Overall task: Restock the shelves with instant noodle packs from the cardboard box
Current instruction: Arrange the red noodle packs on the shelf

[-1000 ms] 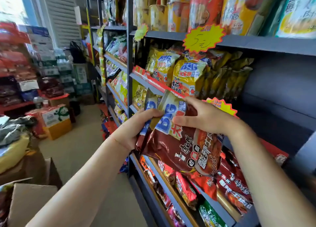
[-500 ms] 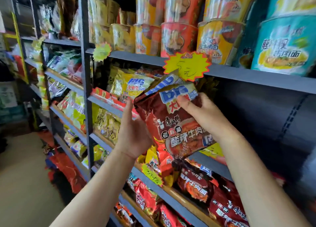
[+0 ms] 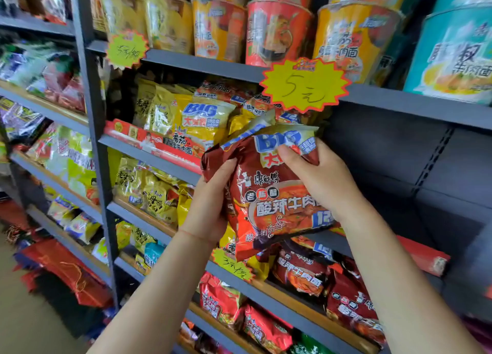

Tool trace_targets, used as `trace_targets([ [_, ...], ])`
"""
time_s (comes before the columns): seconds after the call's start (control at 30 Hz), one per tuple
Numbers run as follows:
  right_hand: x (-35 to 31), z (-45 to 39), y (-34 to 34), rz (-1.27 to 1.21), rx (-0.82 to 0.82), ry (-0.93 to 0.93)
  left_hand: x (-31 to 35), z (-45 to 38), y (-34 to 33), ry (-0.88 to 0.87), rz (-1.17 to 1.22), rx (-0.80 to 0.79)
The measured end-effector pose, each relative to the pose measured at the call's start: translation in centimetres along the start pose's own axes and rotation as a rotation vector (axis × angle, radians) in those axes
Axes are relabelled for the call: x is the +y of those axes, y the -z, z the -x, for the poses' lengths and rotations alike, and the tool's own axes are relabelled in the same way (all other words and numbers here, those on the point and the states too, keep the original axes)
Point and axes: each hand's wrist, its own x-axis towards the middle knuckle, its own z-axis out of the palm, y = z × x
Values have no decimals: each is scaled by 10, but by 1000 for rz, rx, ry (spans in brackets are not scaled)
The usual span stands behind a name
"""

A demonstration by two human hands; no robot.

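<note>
I hold a stack of dark red instant noodle packs (image 3: 271, 202) up in front of the grey shelf unit (image 3: 415, 106). My left hand (image 3: 210, 204) grips the stack's left edge from behind. My right hand (image 3: 316, 178) grips the front pack near its top, thumb across the blue "BIG" print. The packs hang just left of a bare dark stretch of shelf (image 3: 399, 167). The cardboard box is out of view.
Yellow noodle packs (image 3: 197, 122) fill the same shelf to the left. Cup noodles (image 3: 274, 28) stand on the shelf above, behind a yellow starburst price tag (image 3: 303, 84). Red packs (image 3: 300, 273) lie on the shelves below. Another rack (image 3: 53, 151) runs along the left.
Both hands have lifted the packs from the lower shelves up to the level of the yellow packs. My view has swung from the aisle toward the shelves.
</note>
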Motion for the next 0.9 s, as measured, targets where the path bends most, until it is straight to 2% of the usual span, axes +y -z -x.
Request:
trace_targets([
  [0.07,-2,-1,-5,32,4,-4,5,3,9,6,-63,59],
  [0.17,-2,-4,-15,53,11,-43,13,7,20,84,-128,40],
  [0.37,-9,-8,-41,182,39,-131,28,13,16,107,-275,-190],
  [0.43,-13,-11,-45,260,22,-151,29,8,18,28,-327,-201],
  [0.53,-20,-8,-42,314,-64,-166,32,5,21,61,-309,-185],
  [0.63,-25,-11,-25,45,-225,-252,42,5,16,193,-187,-203],
  [0.7,-26,-15,-19,-136,-263,-304,48,4,11,116,-173,-175],
  [0.77,-11,-15,-7,-262,-317,-135,49,2,9,-24,-221,-128],
  [0.8,-15,-16,-4,-241,-329,-115,48,4,3,-57,-222,-143],
  [0.83,-21,-15,0,-251,-353,-122,48,5,-2,-68,-241,-160],
  [0.9,-27,-14,12,-416,-353,-301,47,3,-16,-11,-392,-159],
])
